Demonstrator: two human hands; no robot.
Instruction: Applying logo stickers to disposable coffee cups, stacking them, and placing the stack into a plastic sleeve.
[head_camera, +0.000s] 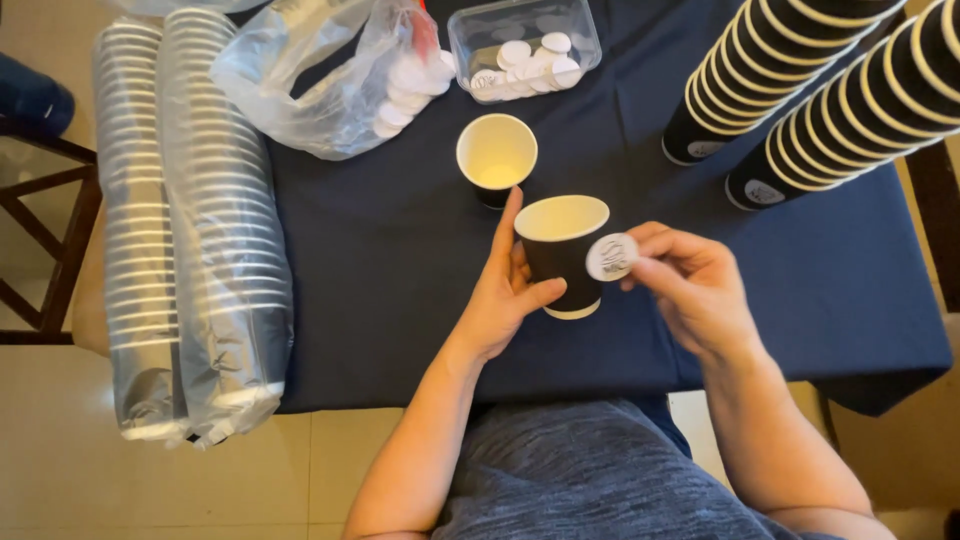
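A dark blue tablecloth (400, 300) covers the table before us. Our left hand (505, 290) grasps a black paper cup (562, 255), tilted, above the cloth. Our right hand (690, 280) pinches a round white sticker (611, 257) against the cup's side. Another cup (497, 155) stands just behind.

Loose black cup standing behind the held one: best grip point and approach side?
Grip the standing cup around its black side wall just below the white rim, probably coming from the near right. It stands upright and open-mouthed, so the wall offers a round wrap; the left hand with the held cup crowds its front.
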